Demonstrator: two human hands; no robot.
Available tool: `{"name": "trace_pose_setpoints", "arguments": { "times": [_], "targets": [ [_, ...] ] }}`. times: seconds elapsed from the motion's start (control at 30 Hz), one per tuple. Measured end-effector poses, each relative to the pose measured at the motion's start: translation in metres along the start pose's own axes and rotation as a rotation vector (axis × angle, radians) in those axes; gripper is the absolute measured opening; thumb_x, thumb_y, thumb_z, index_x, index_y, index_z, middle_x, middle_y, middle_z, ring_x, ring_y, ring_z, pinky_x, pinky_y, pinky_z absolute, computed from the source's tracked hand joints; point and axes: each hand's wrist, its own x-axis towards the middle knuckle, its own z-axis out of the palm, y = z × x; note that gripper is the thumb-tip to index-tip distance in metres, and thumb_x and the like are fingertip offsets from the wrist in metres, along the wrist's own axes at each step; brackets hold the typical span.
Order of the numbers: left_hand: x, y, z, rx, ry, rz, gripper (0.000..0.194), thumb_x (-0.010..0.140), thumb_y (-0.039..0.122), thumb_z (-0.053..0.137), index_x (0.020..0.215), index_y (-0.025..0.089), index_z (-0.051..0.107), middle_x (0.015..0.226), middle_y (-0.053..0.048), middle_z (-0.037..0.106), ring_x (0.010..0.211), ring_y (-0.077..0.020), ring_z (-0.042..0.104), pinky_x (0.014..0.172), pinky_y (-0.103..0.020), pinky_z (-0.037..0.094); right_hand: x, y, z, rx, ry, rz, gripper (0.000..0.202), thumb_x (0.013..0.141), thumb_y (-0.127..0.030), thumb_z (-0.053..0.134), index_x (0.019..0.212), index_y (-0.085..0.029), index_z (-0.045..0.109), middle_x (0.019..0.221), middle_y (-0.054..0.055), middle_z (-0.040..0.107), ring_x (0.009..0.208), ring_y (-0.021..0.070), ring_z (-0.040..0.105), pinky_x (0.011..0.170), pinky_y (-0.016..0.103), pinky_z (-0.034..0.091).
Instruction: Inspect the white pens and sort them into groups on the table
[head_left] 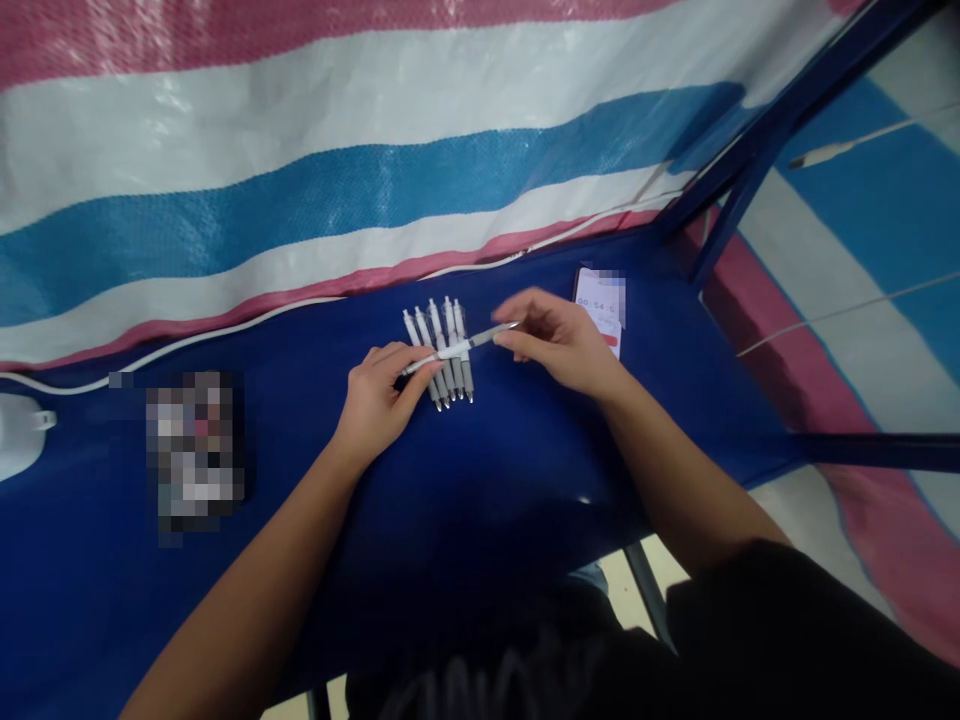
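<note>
**Two Hands Held One Pen**

A white pen (459, 349) lay sideways in the air, just above a row of pens (442, 350) on the blue table (480, 470). The left hand (379, 400) pinched one end with closed fingers. The right hand (559, 340) pinched the other end. A phone (604, 305) lay beside the right hand.

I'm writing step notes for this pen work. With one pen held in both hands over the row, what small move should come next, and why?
Probably lower the held pen beside the row of pens. The left hand and right hand pinch its two ends, crosswise above the row lying parallel on the blue table, so it likely joins them.
</note>
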Motion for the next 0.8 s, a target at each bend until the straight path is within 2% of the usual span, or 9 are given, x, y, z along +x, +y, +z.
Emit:
{"name": "trace_pose_setpoints", "arguments": {
  "times": [0.07, 0.13, 0.23, 0.3, 0.4, 0.47, 0.53, 0.7, 0.8],
  "targets": [
    [0.000, -0.001, 0.000, -0.009, -0.008, -0.001, 0.021, 0.112, 0.042, 0.074, 0.109, 0.026, 0.087, 0.090, -0.002, 0.084, 0.076, -0.0180, 0.070, 0.078, -0.036, 0.055, 0.000, 0.000, -0.001, -0.063, -0.007, 0.055, 0.063, 0.096, -0.082, 0.078, 0.077, -0.022, 0.073, 0.063, -0.001, 0.066, 0.058, 0.0125, 0.060, 0.062, 0.031, 0.050],
    [0.000, -0.001, 0.000, -0.014, -0.008, 0.002, 0.021, 0.111, 0.044, 0.075, 0.109, 0.027, 0.087, 0.090, -0.002, 0.084, 0.075, -0.0178, 0.070, 0.078, -0.036, 0.055, 0.000, 0.001, -0.001, -0.097, 0.004, 0.090, 0.068, 0.103, -0.084, 0.066, 0.075, -0.022, 0.071, 0.060, -0.001, 0.064, 0.057, 0.0122, 0.058, 0.061, 0.030, 0.049],
    [0.001, -0.001, -0.001, -0.029, 0.014, -0.014, 0.021, 0.111, 0.044, 0.076, 0.109, 0.027, 0.087, 0.091, -0.002, 0.085, 0.076, -0.0176, 0.071, 0.077, -0.037, 0.055, 0.002, 0.000, -0.001, 0.007, 0.009, 0.017, 0.063, 0.085, -0.084, 0.088, 0.106, -0.025, 0.078, 0.082, -0.002, 0.074, 0.067, 0.0120, 0.062, 0.063, 0.029, 0.052],
    [0.001, 0.000, -0.001, -0.038, 0.017, -0.019, 0.021, 0.111, 0.044, 0.076, 0.108, 0.027, 0.088, 0.089, -0.002, 0.085, 0.075, -0.0174, 0.071, 0.075, -0.036, 0.055, 0.003, 0.000, 0.001, 0.063, -0.020, -0.017, 0.065, 0.076, -0.077, 0.098, 0.110, -0.026, 0.076, 0.089, -0.002, 0.076, 0.070, 0.0121, 0.064, 0.065, 0.029, 0.053],
    [0.001, 0.001, -0.001, -0.032, 0.011, 0.004, 0.020, 0.111, 0.043, 0.076, 0.110, 0.027, 0.088, 0.088, -0.001, 0.084, 0.074, -0.0169, 0.071, 0.075, -0.035, 0.054, 0.000, 0.000, 0.007, 0.017, -0.050, 0.033, 0.055, 0.092, -0.076, 0.088, 0.088, -0.024, 0.072, 0.070, -0.002, 0.070, 0.062, 0.0125, 0.060, 0.064, 0.031, 0.049],
    [0.000, 0.001, -0.002, -0.019, 0.010, 0.030, 0.018, 0.111, 0.042, 0.076, 0.111, 0.028, 0.088, 0.092, -0.001, 0.085, 0.077, -0.0168, 0.072, 0.076, -0.036, 0.055, -0.003, 0.001, 0.010, -0.053, -0.037, 0.096, 0.065, 0.103, -0.080, 0.072, 0.073, -0.023, 0.068, 0.055, -0.002, 0.060, 0.055, 0.0121, 0.054, 0.062, 0.031, 0.046],
    [0.000, 0.001, -0.002, -0.008, 0.008, 0.047, 0.018, 0.111, 0.042, 0.077, 0.111, 0.028, 0.088, 0.095, -0.001, 0.086, 0.077, -0.0168, 0.072, 0.077, -0.036, 0.055, -0.004, 0.002, 0.011, -0.091, -0.027, 0.137, 0.074, 0.108, -0.083, 0.060, 0.065, -0.023, 0.065, 0.050, -0.001, 0.056, 0.053, 0.0120, 0.052, 0.062, 0.032, 0.045],
    [0.001, 0.001, -0.002, -0.014, 0.015, 0.032, 0.019, 0.111, 0.042, 0.077, 0.112, 0.027, 0.089, 0.091, -0.001, 0.085, 0.076, -0.0167, 0.072, 0.075, -0.035, 0.053, -0.001, 0.002, 0.005, -0.031, -0.095, 0.045, 0.051, 0.094, -0.074, 0.086, 0.098, -0.024, 0.075, 0.079, -0.001, 0.073, 0.069, 0.0137, 0.062, 0.066, 0.031, 0.046],
    [0.001, 0.002, -0.003, -0.027, 0.009, 0.030, 0.017, 0.110, 0.039, 0.078, 0.110, 0.026, 0.089, 0.090, -0.001, 0.086, 0.076, -0.0169, 0.072, 0.076, -0.035, 0.053, -0.002, 0.001, 0.001, -0.067, -0.149, 0.001, 0.045, 0.100, -0.066, 0.082, 0.096, -0.023, 0.072, 0.076, -0.002, 0.069, 0.069, 0.0135, 0.058, 0.067, 0.031, 0.043]
  ]
}}
